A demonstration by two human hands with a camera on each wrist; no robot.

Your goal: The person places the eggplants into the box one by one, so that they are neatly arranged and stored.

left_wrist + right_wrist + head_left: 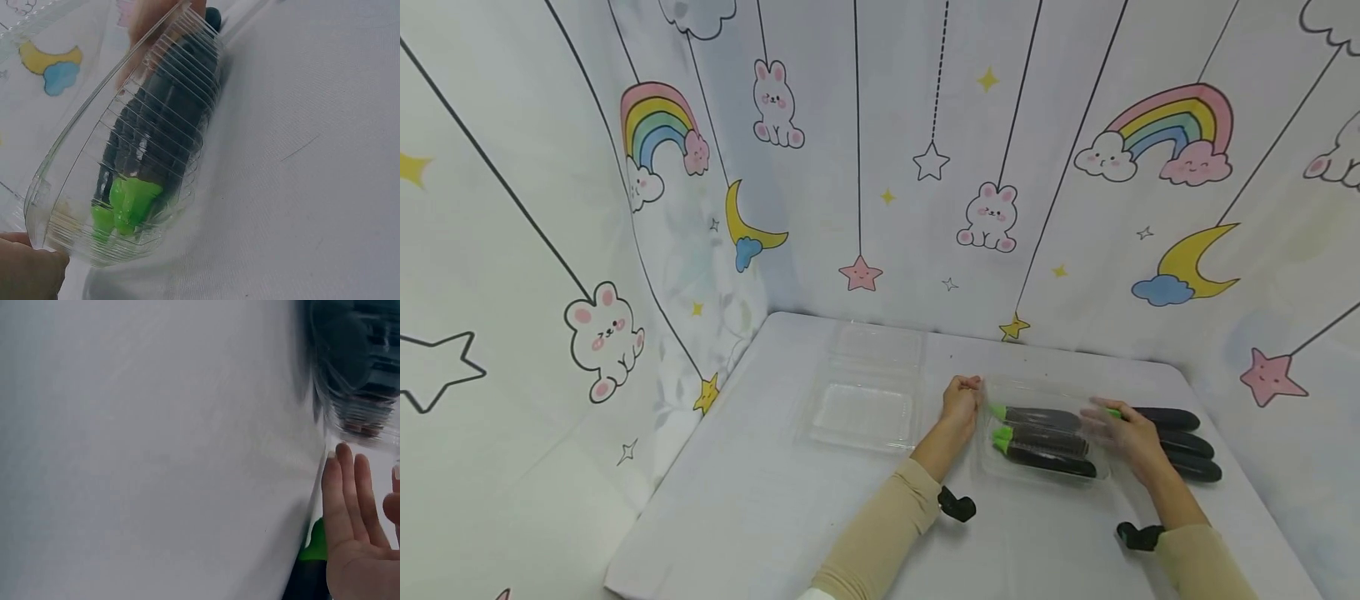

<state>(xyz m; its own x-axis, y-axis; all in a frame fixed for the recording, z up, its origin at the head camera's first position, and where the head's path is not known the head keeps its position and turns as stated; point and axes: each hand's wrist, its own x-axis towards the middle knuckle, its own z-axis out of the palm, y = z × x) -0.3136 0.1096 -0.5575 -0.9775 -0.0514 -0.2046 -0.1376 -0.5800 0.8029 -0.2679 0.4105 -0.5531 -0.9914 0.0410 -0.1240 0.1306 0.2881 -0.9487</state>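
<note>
A clear plastic clamshell box (1041,478) with three toy-like eggplants (1051,458) inside stands right of the table's middle. Their bright green stem ends point left. My left hand (961,402) grips the box's left edge; in the left wrist view the left hand (31,269) pinches the rim beside the ribbed wall. My right hand (1133,437) is at the box's right end, its fingers blurred in the head view. In the right wrist view the right hand (359,531) has straight fingers near the box's end.
Three more dark eggplants (1191,468) lie side by side to the right, partly behind my right hand. An opened clear plastic clamshell (861,417) lies on the left half of the white table (760,500). A printed cloth wall (820,183) stands behind the table.
</note>
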